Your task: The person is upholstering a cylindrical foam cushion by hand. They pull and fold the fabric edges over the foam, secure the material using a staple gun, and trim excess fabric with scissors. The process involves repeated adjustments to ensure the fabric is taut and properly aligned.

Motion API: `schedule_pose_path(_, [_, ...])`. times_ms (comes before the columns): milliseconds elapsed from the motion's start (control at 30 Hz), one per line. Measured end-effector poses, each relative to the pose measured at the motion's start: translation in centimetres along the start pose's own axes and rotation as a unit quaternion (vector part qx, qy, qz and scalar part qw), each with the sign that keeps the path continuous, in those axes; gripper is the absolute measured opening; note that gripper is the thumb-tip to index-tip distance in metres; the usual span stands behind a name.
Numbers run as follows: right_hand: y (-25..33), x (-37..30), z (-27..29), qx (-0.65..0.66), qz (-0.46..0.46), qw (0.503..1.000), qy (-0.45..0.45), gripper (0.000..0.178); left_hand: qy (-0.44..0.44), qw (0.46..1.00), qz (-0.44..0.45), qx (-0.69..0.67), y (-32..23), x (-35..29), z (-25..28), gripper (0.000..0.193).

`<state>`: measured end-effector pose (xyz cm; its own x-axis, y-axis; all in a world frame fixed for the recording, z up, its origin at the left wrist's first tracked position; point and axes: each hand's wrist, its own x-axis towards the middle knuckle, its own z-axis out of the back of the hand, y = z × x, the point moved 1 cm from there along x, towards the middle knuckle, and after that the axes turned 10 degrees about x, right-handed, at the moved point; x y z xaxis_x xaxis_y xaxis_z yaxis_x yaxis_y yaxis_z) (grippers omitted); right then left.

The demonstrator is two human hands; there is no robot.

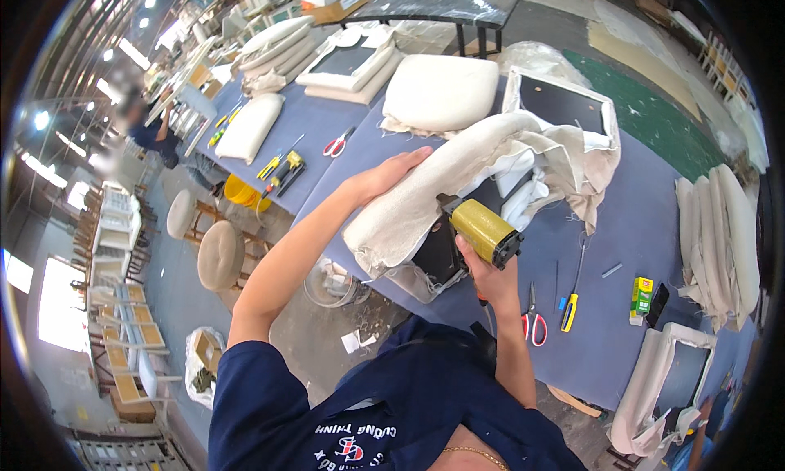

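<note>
A cream fabric-covered chair seat cushion (417, 201) lies tilted on the blue-grey table in front of me. Its loose, frayed cloth edge is bunched up on the right, and some dark backing shows beneath. My left hand (401, 170) rests on the cushion's upper left side with its fingers laid along the fabric. In my right hand (488, 276) is a gold and black staple gun (486, 230), gripped by its handle. The gun's nose is at the cushion's inner edge; whether it touches is hard to tell. A hose seems to run down from the handle.
Right of my right hand lie red-handled scissors (535, 324), a yellow screwdriver (571, 307) and a small green-yellow box (642, 301). More cushions (441, 91) sit on the far side, with a stack (719, 246) at the right. Another staple gun (288, 175) lies left. A co-worker (155, 136) stands far left.
</note>
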<state>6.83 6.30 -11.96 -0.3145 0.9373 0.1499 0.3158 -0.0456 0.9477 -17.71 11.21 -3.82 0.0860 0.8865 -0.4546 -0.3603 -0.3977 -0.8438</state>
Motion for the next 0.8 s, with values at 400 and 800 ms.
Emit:
schedule_pose_path(400, [-1.3,2.3,-1.8,0.055,-0.030,0.998,0.011,0.025,-0.283,0.750,-0.080,0.592,-1.2,-5.9,-3.2,0.054])
schedule_pose_path(800, [-1.0,3.1,-2.6,0.036,-0.001,0.999,0.028,0.028,-0.238,0.728,-0.185,0.616,-0.8,-6.1,-2.3,0.079])
